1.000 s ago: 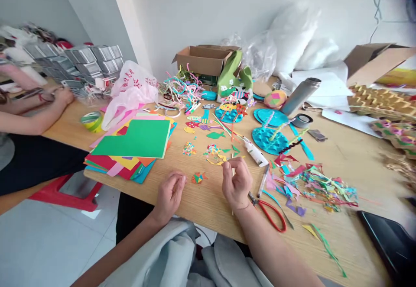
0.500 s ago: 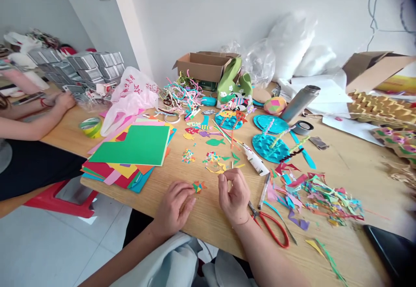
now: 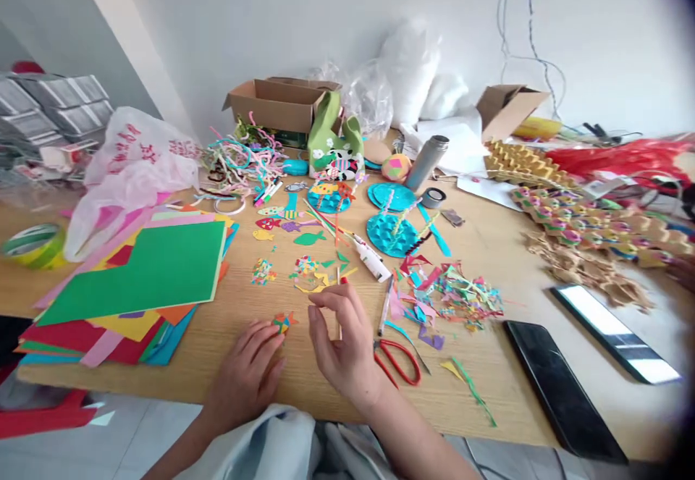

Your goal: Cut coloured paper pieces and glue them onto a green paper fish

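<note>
Wooden table [image 3: 445, 411] strewn with cut paper, hands at its near edge.
Left hand [image 3: 247, 375] lay slack and spread, touching a small paper fish [image 3: 283, 321]; right hand [image 3: 342, 339] pinched a thin stick [image 3: 338, 281] upright. The fish looked light and flimsy, best lifted by its edge; scraps [image 3: 461, 295] lay beyond.

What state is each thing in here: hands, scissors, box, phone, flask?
Left hand, open, fingertips touching paper fish.
Right hand, pinching a stick upright.
Scissors, lying flat, handles together.
Cardboard box, flaps open.
Phone, screen dark, face up.
Flask, leaning.
</note>
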{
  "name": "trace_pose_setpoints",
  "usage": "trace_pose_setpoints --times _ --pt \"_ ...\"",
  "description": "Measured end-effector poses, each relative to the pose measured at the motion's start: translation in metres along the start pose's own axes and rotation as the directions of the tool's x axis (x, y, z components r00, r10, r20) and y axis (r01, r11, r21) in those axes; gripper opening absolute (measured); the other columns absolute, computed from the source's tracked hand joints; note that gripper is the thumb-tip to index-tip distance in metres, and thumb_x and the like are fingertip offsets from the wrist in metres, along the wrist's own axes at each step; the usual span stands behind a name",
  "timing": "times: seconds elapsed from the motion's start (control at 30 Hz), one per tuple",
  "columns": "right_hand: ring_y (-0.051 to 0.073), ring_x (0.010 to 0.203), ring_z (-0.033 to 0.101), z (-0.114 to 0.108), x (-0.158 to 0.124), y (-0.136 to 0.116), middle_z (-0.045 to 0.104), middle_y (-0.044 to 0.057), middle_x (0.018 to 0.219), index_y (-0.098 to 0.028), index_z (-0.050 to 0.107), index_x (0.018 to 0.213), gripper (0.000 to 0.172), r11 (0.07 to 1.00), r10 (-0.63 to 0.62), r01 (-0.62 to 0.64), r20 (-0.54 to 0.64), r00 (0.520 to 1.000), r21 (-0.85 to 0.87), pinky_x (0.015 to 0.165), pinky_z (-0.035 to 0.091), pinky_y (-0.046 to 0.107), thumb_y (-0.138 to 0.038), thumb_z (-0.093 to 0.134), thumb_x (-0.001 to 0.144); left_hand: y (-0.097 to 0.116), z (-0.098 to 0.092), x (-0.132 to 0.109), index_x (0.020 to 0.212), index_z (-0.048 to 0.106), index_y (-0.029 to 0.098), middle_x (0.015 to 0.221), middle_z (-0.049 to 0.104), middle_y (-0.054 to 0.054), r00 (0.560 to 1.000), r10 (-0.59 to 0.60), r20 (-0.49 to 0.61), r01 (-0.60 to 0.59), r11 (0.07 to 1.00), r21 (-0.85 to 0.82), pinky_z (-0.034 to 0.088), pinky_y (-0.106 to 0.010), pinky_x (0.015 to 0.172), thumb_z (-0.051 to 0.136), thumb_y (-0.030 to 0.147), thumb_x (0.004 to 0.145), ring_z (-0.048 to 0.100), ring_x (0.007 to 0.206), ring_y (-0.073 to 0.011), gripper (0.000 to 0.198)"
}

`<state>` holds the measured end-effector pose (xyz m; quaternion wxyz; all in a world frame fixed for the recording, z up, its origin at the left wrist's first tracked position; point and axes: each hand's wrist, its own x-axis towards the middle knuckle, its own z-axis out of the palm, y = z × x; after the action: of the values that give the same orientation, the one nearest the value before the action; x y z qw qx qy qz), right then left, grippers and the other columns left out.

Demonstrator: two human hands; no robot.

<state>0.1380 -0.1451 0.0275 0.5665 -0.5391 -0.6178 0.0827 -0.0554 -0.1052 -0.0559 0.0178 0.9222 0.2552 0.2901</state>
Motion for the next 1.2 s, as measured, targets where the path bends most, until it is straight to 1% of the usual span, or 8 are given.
trace_pose_setpoints --times 0.17,0.3,0.4,0.5,0.67,0.8,1.03,1.2 --pt "0.018 0.087 0.060 -0.089 0.003 0.021 0.064 0.004 0.091 -0.023 0.063 0.095 0.013 0.939 0.122 -0.170 -0.174 0.977 -0.300 0.078 0.048 0.033 -0.017 0.055 0.086 -0.004 0.000 0.001 0.115 0.055 0.010 0.113 0.062 -0.015 0.999 0.011 -0.041 -0.012 0.999 -0.039 0.044 -0.042 0.099 0.055 0.015 0.083 0.055 0.111 -0.0255 0.032" --pt "0.020 0.078 0.063 -0.162 -0.021 0.052 0.069 0.005 0.084 -0.022 0.066 0.092 0.018 0.732 0.378 -0.552 -0.434 0.817 -0.401 0.074 0.048 0.034 -0.036 0.059 0.083 -0.006 -0.002 0.001 0.119 0.054 0.012 0.113 0.061 -0.014 0.997 -0.026 -0.077 0.019 0.996 -0.086 0.046 -0.039 0.095 0.056 0.017 0.084 0.057 0.107 -0.0244 0.035" --pt "0.023 0.079 0.065 -0.193 -0.043 0.065 0.070 0.006 0.085 -0.021 0.068 0.088 0.026 0.600 0.475 -0.661 -0.465 0.747 -0.450 0.075 0.048 0.035 -0.043 0.059 0.079 -0.008 -0.002 0.001 0.122 0.053 0.014 0.113 0.061 -0.012 0.994 -0.049 -0.102 0.036 0.992 -0.124 0.048 -0.037 0.092 0.057 0.018 0.084 0.058 0.105 -0.0238 0.038" --pt "0.023 0.077 0.065 -0.206 -0.055 0.073 0.071 0.008 0.085 -0.020 0.068 0.086 0.029 0.553 0.520 -0.694 -0.460 0.720 -0.461 0.074 0.048 0.035 -0.046 0.057 0.077 -0.008 -0.002 0.001 0.124 0.052 0.016 0.113 0.061 -0.012 0.990 -0.077 -0.121 0.058 0.986 -0.155 0.048 -0.035 0.091 0.057 0.019 0.084 0.058 0.105 -0.0233 0.041" --pt "0.023 0.074 0.065 -0.222 -0.041 0.098 0.071 0.009 0.081 -0.018 0.069 0.084 0.028 0.490 0.466 -0.660 -0.469 0.750 -0.569 0.070 0.047 0.034 -0.040 0.052 0.078 -0.008 -0.001 0.001 0.123 0.052 0.016 0.112 0.061 -0.011 0.981 -0.124 -0.152 0.092 0.975 -0.200 0.047 -0.035 0.090 0.057 0.018 0.084 0.059 0.102 -0.0225 0.039" --pt "0.023 0.084 0.062 -0.232 -0.010 0.131 0.071 0.011 0.089 -0.017 0.070 0.092 0.031 0.269 0.526 -0.462 -0.273 0.805 -0.845 0.074 0.044 0.033 -0.032 0.045 0.083 -0.010 0.000 -0.001 0.120 0.054 0.017 0.110 0.062 -0.010 0.972 -0.174 -0.159 0.130 0.959 -0.253 0.047 -0.034 0.089 0.057 0.017 0.084 0.059 0.102 -0.0218 0.036" --pt "0.033 0.093 0.057 -0.224 0.018 0.179 0.068 0.021 0.103 -0.014 0.073 0.095 0.031 0.194 0.708 -0.342 -0.110 0.698 -0.920 0.073 0.036 0.040 -0.033 0.055 0.078 -0.005 -0.005 -0.004 0.114 0.055 0.018 0.108 0.062 -0.009 0.866 -0.475 -0.158 0.394 0.841 -0.370 0.050 -0.036 0.088 0.052 0.016 0.087 0.059 0.101 -0.0201 0.028" --pt "0.038 0.100 0.055 -0.218 0.018 0.194 0.068 0.019 0.108 -0.018 0.073 0.094 0.028 0.117 0.750 -0.314 -0.124 0.650 -0.942 0.074 0.036 0.043 -0.029 0.054 0.076 -0.001 -0.007 0.001 0.111 0.057 0.017 0.105 0.063 -0.010 0.867 -0.470 -0.168 0.395 0.852 -0.343 0.051 -0.034 0.087 0.052 0.016 0.086 0.060 0.100 -0.0199 0.025"
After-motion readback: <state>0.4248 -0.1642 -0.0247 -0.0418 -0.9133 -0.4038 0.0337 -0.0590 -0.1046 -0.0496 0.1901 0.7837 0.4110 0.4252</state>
